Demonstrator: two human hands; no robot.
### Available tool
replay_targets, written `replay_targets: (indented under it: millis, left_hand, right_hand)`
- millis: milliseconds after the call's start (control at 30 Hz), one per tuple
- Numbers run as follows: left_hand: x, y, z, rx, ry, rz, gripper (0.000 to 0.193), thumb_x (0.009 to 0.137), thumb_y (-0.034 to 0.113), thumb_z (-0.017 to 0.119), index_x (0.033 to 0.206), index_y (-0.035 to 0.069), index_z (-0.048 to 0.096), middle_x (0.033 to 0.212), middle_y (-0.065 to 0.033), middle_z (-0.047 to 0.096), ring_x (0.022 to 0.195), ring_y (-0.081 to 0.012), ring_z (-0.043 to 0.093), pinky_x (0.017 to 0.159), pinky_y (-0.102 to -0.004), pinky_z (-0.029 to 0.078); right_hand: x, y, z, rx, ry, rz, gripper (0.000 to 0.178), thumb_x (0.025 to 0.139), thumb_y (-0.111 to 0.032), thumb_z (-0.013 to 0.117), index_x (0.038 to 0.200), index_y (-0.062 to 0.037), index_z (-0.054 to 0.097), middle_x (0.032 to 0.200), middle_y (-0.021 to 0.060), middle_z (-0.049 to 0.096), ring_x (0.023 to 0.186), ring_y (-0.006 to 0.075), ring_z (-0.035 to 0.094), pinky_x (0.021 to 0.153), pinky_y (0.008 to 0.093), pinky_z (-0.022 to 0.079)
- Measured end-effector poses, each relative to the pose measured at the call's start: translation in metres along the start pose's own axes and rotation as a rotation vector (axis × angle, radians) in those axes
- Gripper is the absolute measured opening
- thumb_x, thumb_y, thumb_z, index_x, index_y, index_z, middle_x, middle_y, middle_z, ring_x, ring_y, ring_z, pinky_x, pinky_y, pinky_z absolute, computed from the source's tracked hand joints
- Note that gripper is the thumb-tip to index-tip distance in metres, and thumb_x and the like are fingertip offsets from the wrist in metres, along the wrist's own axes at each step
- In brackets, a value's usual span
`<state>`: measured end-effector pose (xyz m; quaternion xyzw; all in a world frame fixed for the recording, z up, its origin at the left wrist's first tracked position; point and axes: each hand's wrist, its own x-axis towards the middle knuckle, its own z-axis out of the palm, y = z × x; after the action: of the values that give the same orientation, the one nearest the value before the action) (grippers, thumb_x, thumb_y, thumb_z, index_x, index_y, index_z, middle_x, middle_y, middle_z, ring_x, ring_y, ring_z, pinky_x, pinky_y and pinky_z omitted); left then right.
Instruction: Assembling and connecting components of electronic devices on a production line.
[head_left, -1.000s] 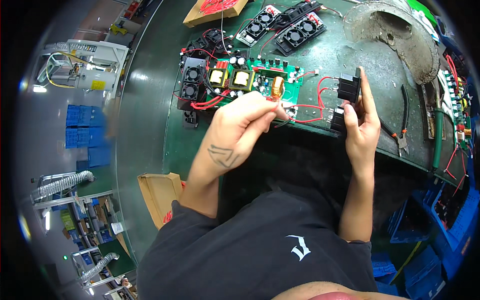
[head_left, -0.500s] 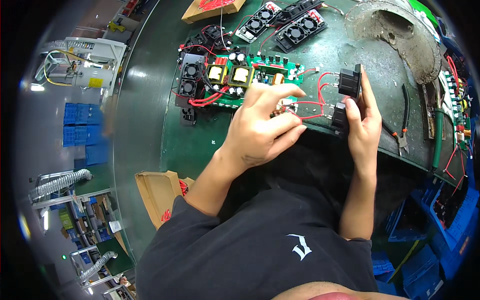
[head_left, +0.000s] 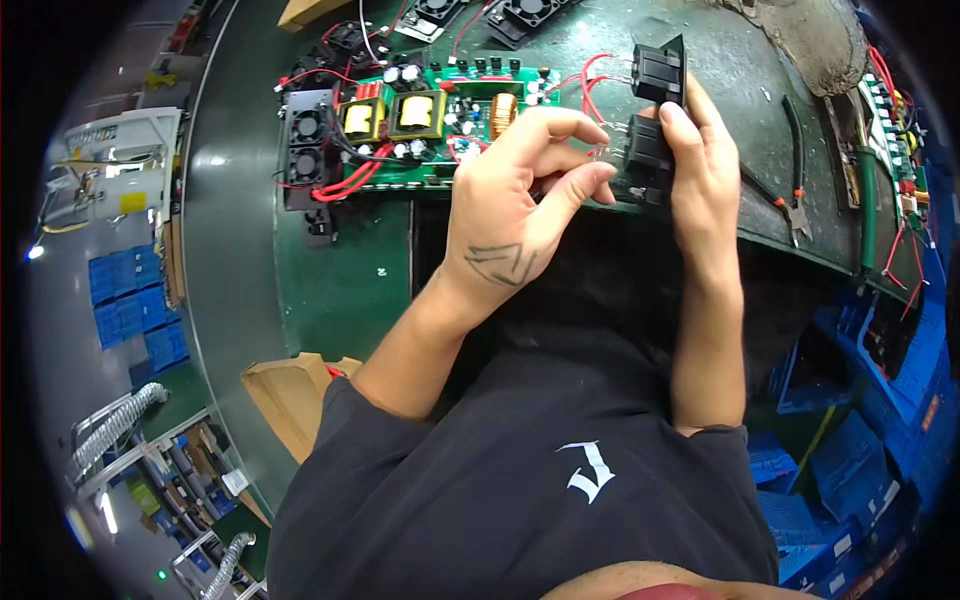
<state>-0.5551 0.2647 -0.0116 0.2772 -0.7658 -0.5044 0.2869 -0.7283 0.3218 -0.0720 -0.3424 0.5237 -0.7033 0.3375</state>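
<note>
My right hand [head_left: 705, 165] holds a black panel [head_left: 678, 80] on edge, its thumb toward me. Two black sockets stick out of the panel to the left, an upper socket [head_left: 657, 72] and a lower socket [head_left: 648, 155]. Red wires [head_left: 590, 88] run to metal terminals on the upper one. Beside the lower socket's terminals, my left hand [head_left: 525, 185] is closed, thumb and fingers around a small clear-sleeved wire connector [head_left: 599, 153]. Part of its wire is hidden by my fingers. Left of my hands lies a green circuit board [head_left: 470, 120] with yellow-wrapped transformers and a copper coil [head_left: 503, 115].
Black fan units [head_left: 307, 145] sit at the board's left end, others [head_left: 530, 15] at the far edge. Cutting pliers [head_left: 790, 205] lie on the bench to the right, near a green-sleeved rod [head_left: 868, 215]. A cardboard box [head_left: 290, 395] stands at lower left; blue crates [head_left: 840, 470] at lower right.
The view has shifted, so the bench appears farther left and higher. My left hand has come closer to the lower socket and its fingers have closed in. My right hand keeps holding the panel.
</note>
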Motion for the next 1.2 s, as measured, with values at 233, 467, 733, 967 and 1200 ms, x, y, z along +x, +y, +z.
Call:
replay_targets:
  millis: [233,467,733,967,1200]
  left_hand:
    - [-0.001,-0.003,0.002,0.446,0.206,0.354,0.017,0.083,-0.003,0.08,0.099,0.001,0.079,0.087,-0.0065,0.074,0.076,-0.0141,0.064,0.067,-0.0268,0.049]
    - [-0.012,-0.027,0.012,0.445,0.222,0.457,0.017,0.076,-0.002,0.084,0.092,0.002,0.078,0.083,-0.0067,0.074,0.076,-0.0204,0.066,0.073,-0.0299,0.051]
    - [-0.011,-0.04,0.019,0.445,0.237,0.508,0.017,0.076,-0.001,0.084,0.091,0.002,0.077,0.084,-0.0062,0.074,0.077,-0.0213,0.066,0.075,-0.0303,0.05]
    - [-0.009,-0.043,0.021,0.498,0.227,0.562,0.015,0.077,0.001,0.083,0.091,0.002,0.076,0.083,-0.0064,0.073,0.077,-0.022,0.065,0.075,-0.0313,0.049]
    - [-0.009,-0.044,0.022,0.613,0.227,0.58,0.019,0.074,0.007,0.084,0.088,0.003,0.073,0.08,-0.006,0.068,0.076,-0.026,0.06,0.071,-0.0349,0.048]
  right_hand:
    - [0.001,0.0,0.001,-0.029,-0.051,-0.048,0.043,0.105,-0.024,0.054,0.138,0.0037,0.058,0.104,0.0035,0.068,0.09,0.0078,0.062,0.083,0.0221,0.051]
    - [0.004,-0.001,-0.001,-0.031,-0.049,0.002,0.042,0.104,-0.022,0.053,0.135,0.005,0.06,0.104,0.0058,0.071,0.085,0.0078,0.063,0.079,0.0231,0.051]
    - [0.003,-0.004,0.008,-0.004,-0.053,0.002,0.025,0.104,-0.016,0.052,0.11,0.0025,0.068,0.094,0.0029,0.068,0.08,0.0085,0.059,0.072,0.0235,0.047]
    - [0.019,0.021,0.01,0.32,-0.154,-0.319,0.022,0.103,-0.013,0.054,0.105,0.0047,0.067,0.091,0.0049,0.068,0.078,0.0118,0.059,0.071,0.0273,0.047]
    - [0.016,0.041,-0.004,0.114,-0.046,-0.715,0.019,0.101,-0.009,0.055,0.094,0.0057,0.065,0.081,0.0129,0.061,0.072,0.0207,0.057,0.066,0.0338,0.043]
